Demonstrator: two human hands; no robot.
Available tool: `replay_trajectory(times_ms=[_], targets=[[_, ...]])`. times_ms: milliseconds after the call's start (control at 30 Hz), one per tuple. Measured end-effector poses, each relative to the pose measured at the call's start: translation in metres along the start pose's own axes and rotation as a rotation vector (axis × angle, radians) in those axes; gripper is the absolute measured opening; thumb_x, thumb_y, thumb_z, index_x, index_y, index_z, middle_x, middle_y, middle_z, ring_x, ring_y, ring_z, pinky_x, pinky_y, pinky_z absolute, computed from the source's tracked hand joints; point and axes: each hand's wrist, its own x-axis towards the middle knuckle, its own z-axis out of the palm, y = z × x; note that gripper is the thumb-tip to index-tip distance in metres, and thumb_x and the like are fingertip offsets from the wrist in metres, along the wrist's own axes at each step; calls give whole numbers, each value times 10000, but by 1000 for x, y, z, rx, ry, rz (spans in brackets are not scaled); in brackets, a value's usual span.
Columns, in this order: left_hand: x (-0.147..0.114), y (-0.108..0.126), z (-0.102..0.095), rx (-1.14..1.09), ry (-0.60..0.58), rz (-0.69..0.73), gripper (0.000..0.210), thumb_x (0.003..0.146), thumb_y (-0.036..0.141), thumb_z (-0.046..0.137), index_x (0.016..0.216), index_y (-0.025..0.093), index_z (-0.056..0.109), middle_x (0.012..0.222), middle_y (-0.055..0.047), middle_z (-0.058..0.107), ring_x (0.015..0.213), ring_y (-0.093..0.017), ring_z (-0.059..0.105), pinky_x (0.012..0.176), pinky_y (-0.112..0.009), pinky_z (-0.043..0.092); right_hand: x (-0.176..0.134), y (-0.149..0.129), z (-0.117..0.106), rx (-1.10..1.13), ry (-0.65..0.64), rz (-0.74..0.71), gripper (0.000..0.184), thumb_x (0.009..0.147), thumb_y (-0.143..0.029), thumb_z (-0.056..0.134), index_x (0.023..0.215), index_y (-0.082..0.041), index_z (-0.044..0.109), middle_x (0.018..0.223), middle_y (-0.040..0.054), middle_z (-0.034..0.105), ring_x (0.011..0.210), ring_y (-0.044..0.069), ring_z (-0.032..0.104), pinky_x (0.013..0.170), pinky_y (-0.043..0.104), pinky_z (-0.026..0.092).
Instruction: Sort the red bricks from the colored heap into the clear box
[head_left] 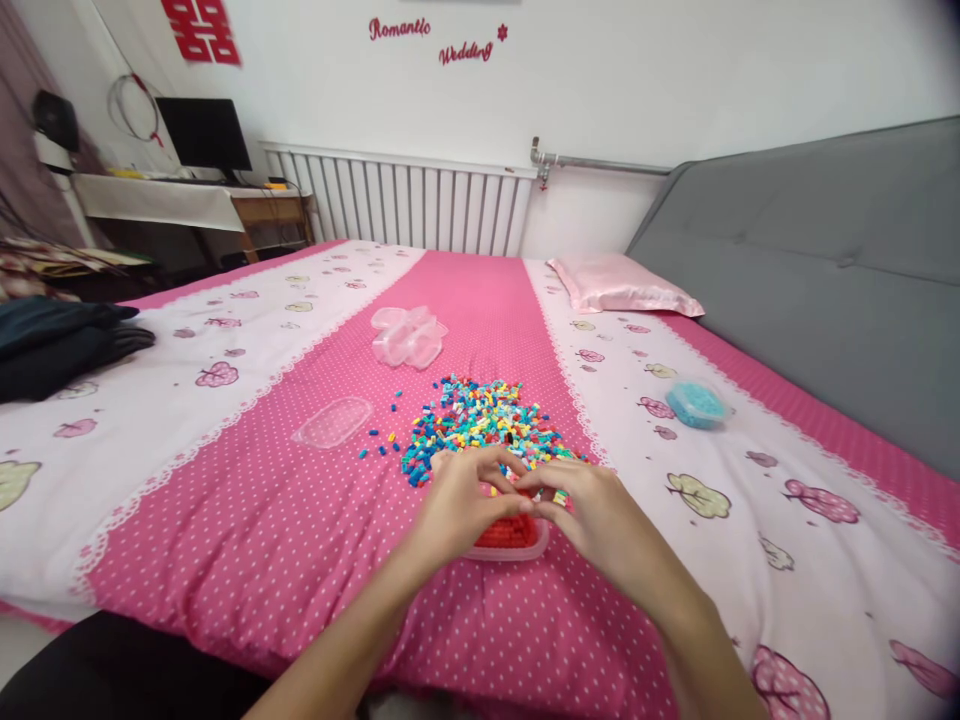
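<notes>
Sorting seems underway: left hand and right hand curl fingertips above tub, grasp unclear. Next calls for reaching the twelve-o'clock pile.

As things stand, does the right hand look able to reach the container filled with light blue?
Probably yes. Between the right hand and the blue-filled container only the bedspread shows, so the way looks free. However, the hand is at the red-filled container, and some stretch may be needed.
</notes>
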Motion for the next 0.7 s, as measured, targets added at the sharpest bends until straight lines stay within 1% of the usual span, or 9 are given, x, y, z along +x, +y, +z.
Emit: replay_trajectory(times_ms=[67,133,200,267,333,400,467,567,700], targets=[[2,2,-2,4,-10,7,213,735,175,803,922,230,715,737,36,791,772,-199,766,848,-321,505,-1,0,-2,18,3,9,269,835,-49,688,962,-272,768,935,-10,790,853,186,737,777,314,548],[2,4,-4,70,9,21,232,738,192,807,946,241,714,761,38,799,841,-211,768,931,-355,488,-2,2,-2,-5,33,47,242,814,-52,719,928,-261,766,917,-6,782,829,191,734,769,320,547],[0,3,-6,135,49,39,247,751,239,811,978,253,717,812,28,807,910,-228,762,994,-395,465,-3,3,2,-69,72,82,256,786,-38,733,920,-254,767,929,9,768,858,210,729,780,339,544],[-4,-2,-7,161,100,52,209,795,304,778,990,253,722,911,1,808,932,-232,754,980,-396,479,-3,3,8,-98,81,95,299,774,-3,705,926,-253,764,923,12,753,859,212,721,781,346,539],[-8,-7,-6,158,142,56,177,845,337,723,998,250,719,966,-18,800,939,-230,749,951,-384,497,-2,1,14,-68,52,91,333,770,22,670,943,-251,752,914,9,750,825,199,710,764,332,539],[-11,-12,-3,124,158,52,188,857,320,703,1031,251,695,940,-21,799,943,-232,750,937,-378,509,-1,-3,18,-46,29,86,337,770,26,653,953,-244,739,905,7,753,802,193,700,752,324,539],[-11,-15,-1,60,145,52,254,832,277,720,1077,251,656,889,-13,799,927,-230,759,914,-367,521,0,-6,19,-52,17,87,333,768,17,653,963,-240,737,893,7,754,793,193,696,744,321,538],[-7,-17,0,7,130,43,320,784,228,750,1079,243,627,867,2,793,874,-218,771,870,-342,528,-1,-8,19,-61,3,92,338,769,6,660,979,-244,750,847,-2,753,745,180,696,716,305,527],[-2,-16,0,-22,92,-3,343,763,181,746,1081,227,625,844,9,793,834,-210,777,864,-335,523,-3,-10,19,-121,17,134,310,780,-23,679,960,-260,766,811,-5,757,725,194,702,680,307,498]])
